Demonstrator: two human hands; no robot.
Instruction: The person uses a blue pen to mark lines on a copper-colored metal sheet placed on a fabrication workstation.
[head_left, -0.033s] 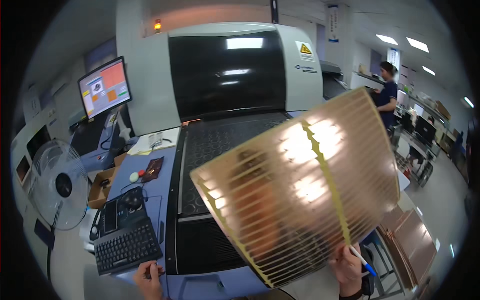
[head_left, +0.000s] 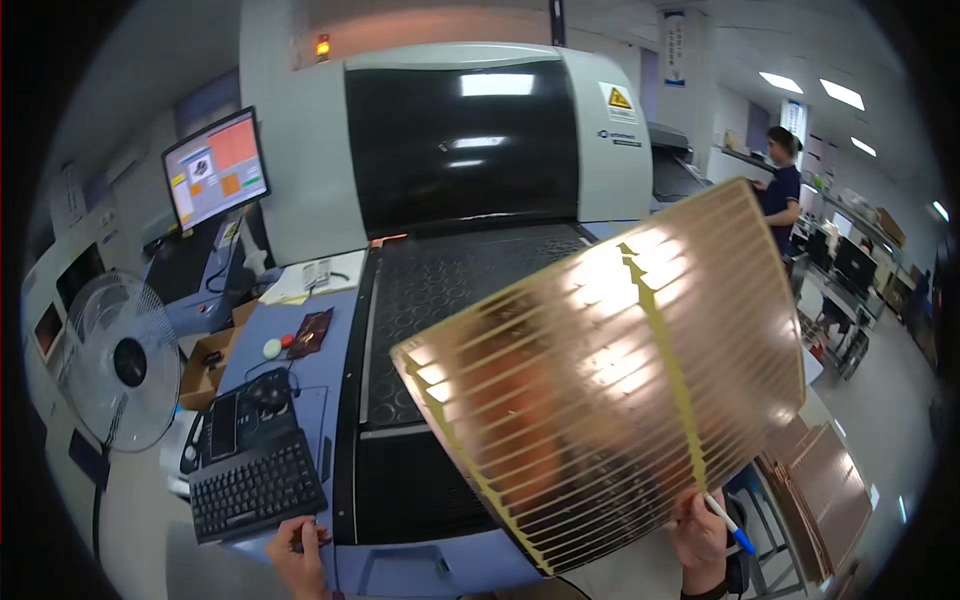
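The right hand [head_left: 698, 535] grips the copper-coloured flexible sheet [head_left: 610, 380] by its lower edge, with a blue pen [head_left: 728, 525], holding it raised at 3 o'clock of the keyboard [head_left: 255, 488]. The left hand [head_left: 298, 550], fingers curled, rests on the machine's [head_left: 460, 200] front edge at 7 o'clock. Judged mid-inspection; the sheet is not yet laid down.

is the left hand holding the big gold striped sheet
No, the left hand rests on the machine's edge by the keyboard; the right hand alone holds the sheet, with a pen.
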